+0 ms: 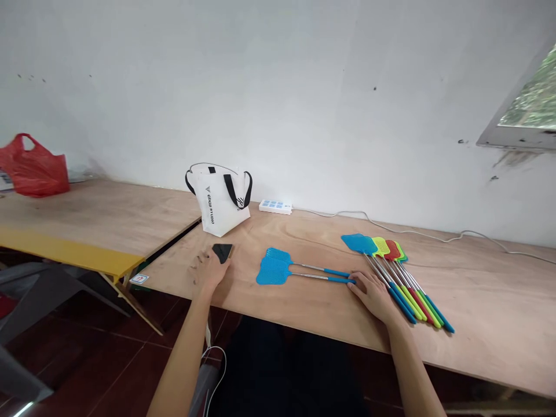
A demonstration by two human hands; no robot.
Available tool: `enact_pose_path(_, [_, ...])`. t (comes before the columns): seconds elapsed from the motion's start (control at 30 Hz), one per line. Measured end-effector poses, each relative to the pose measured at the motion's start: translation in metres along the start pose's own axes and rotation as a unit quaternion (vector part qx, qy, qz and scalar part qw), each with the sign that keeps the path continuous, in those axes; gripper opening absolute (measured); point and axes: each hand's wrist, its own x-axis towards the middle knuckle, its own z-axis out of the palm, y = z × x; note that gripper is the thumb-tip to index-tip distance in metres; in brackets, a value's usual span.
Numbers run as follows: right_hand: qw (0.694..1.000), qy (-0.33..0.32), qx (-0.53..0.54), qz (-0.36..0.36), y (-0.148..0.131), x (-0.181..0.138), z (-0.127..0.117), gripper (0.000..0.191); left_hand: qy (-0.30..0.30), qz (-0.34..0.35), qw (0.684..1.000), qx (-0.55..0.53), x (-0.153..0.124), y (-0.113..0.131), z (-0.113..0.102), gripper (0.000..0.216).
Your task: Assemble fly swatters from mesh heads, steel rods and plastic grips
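Note:
My left hand [209, 271] rests on the table with its fingers spread, slightly blurred, against the near side of a dark smartphone [223, 252]. Part of the phone is hidden by the hand. To its right lie two blue fly swatters, the front one [273, 271] overlapping the rear one [278, 255], handles pointing right. The fingers and thumb of my right hand [371, 292] close around the handle end of the front swatter and touch the rear one's. Beyond this hand, a fanned row of fly swatters [391, 250] in blue, yellow-green, red and green lies slanted.
A white bag with black handles [219, 202] stands behind the phone. A white power strip [275, 206] lies by the wall, its cable [369, 219] running right. On the left, a red plastic bag [37, 168] sits on another table [99, 211], separated by a gap.

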Motion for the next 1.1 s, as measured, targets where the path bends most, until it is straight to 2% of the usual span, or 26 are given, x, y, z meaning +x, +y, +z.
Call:
enact_pose_path(0.1, [1.000, 0.004, -0.007, 0.004, 0.001, 0.000, 0.002, 0.032, -0.001, -0.010, 1.000, -0.010, 0.006, -0.012, -0.005, 0.084])
enact_pose_path(0.2, [1.000, 0.002, -0.005, 0.005, 0.002, 0.001, 0.003, 0.031, 0.012, -0.011, 1.000, -0.012, 0.007, -0.013, -0.009, 0.086])
enact_pose_path(0.4, [1.000, -0.007, 0.007, 0.008, 0.003, 0.000, 0.002, 0.032, 0.028, 0.007, 0.998, -0.060, -0.002, 0.003, -0.020, 0.090])
enact_pose_path(0.63, [1.000, 0.001, -0.010, -0.001, 0.004, 0.000, 0.003, 0.033, 0.085, 0.078, 0.987, -0.111, -0.026, 0.029, -0.045, 0.094])
enact_pose_path(0.87, [1.000, 0.005, -0.017, -0.001, 0.005, 0.000, 0.004, 0.033, 0.065, 0.088, 0.982, -0.152, -0.036, 0.047, -0.050, 0.098])
enact_pose_path(1.1, [1.000, 0.000, 0.002, 0.007, 0.002, 0.000, 0.003, 0.033, 0.043, 0.087, 0.982, -0.162, -0.040, 0.052, -0.055, 0.100])
